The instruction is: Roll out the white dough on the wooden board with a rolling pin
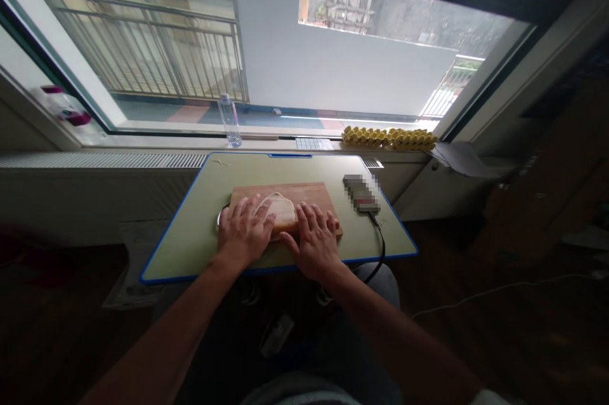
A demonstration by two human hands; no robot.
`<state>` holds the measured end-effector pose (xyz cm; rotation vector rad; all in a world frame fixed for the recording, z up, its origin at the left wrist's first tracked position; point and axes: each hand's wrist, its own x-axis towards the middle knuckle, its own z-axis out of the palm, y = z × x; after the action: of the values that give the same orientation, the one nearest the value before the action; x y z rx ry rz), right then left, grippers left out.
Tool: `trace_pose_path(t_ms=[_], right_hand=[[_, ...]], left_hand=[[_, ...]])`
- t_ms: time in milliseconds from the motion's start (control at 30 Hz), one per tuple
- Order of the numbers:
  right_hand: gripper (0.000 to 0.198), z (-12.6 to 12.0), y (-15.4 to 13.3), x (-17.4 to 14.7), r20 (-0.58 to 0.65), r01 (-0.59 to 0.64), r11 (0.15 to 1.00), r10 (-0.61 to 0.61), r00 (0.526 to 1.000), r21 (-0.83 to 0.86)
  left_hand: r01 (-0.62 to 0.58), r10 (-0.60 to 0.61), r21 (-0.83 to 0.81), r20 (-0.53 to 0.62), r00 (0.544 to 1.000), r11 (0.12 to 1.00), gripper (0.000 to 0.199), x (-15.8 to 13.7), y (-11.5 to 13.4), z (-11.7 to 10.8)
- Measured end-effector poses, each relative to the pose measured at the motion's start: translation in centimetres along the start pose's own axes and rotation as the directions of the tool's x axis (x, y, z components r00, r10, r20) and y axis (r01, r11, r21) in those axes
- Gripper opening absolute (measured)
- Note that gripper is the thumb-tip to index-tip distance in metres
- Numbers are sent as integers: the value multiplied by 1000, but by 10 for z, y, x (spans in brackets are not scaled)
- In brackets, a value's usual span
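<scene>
A wooden rolling pin (285,227) lies crosswise near the front of a wooden cutting board (304,190). Under and behind it is a flat, pale sheet of dough (276,207) with a rounded far edge. My left hand (243,230) rests palm down over the pin's left part, fingers stretched forward and touching the dough's left side. Over the right part lies my right hand (314,237), also palm down, with fingers extended and thumb apart. The pin's right end shows just past my right fingers. A shiny rounded object (221,216) is partly hidden beside my left hand.
The board sits on a small pale-green table (190,233) with a blue rim. A phone (360,192), partly pixelated, lies at right with a black cable (382,240). On the windowsill stand a clear bottle (230,120) and yellow egg trays (390,137). Another bottle (66,106) is at far left.
</scene>
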<state>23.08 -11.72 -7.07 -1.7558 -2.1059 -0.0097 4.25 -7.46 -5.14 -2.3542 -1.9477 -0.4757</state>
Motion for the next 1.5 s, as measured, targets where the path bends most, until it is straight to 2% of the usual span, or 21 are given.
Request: trace_pose_path(t_ms=[200, 500, 633, 733, 833, 900, 1000, 1067, 1200, 1267, 1367, 1433, 1500], right_hand=[[70, -3, 5, 33, 80, -21, 1000, 21, 997, -1], [71, -4, 12, 79, 140, -23, 1000, 24, 990, -9], [69, -3, 17, 103, 185, -15, 1000, 16, 983, -10], [68, -2, 20, 118, 187, -46, 999, 43, 981, 11], [67, -7, 24, 122, 164, -13, 998, 2, 987, 67], [58, -12, 29, 119, 153, 97, 987, -116, 981, 125], [32, -20, 37, 113, 115, 274, 944, -297, 948, 183], [21, -21, 41, 113, 88, 337, 921, -359, 929, 196], [18, -17, 50, 126, 85, 406, 883, -435, 896, 236], [18, -14, 57, 137, 71, 395, 881, -426, 902, 260], [19, -11, 71, 155, 54, 270, 923, -295, 954, 273], [22, -11, 81, 167, 71, 157, 953, -181, 981, 259], [24, -10, 88, 178, 98, 86, 968, -111, 989, 236]], left_hand=[[9, -9, 1, 191, 982, 1000, 62, 36, -7, -1], [-15, 20, -19, 304, 953, 1000, 69, 91, -21, 9], [11, 0, -28, 358, 934, 1000, 73, 113, -24, 13], [7, 6, -51, 264, 965, 999, 72, 121, -23, 13], [-52, 57, -136, 33, 998, 989, 62, 117, -21, 6], [-104, 84, -218, -103, 991, 970, 54, 107, -23, -4], [-193, 111, -302, -268, 957, 934, 52, 86, -31, -20], [-201, 80, -338, -340, 937, 919, 49, 75, -39, -27], [-132, -55, -435, -391, 919, 891, 44, 72, -59, -27], [-107, -129, -499, -416, 900, 860, 42, 79, -68, -23], [-68, -193, -561, -392, 900, 825, 43, 96, -77, -16], [-43, -170, -567, -317, 933, 823, 42, 107, -76, -10], [-42, -90, -553, -209, 974, 832, 41, 117, -70, -4]])
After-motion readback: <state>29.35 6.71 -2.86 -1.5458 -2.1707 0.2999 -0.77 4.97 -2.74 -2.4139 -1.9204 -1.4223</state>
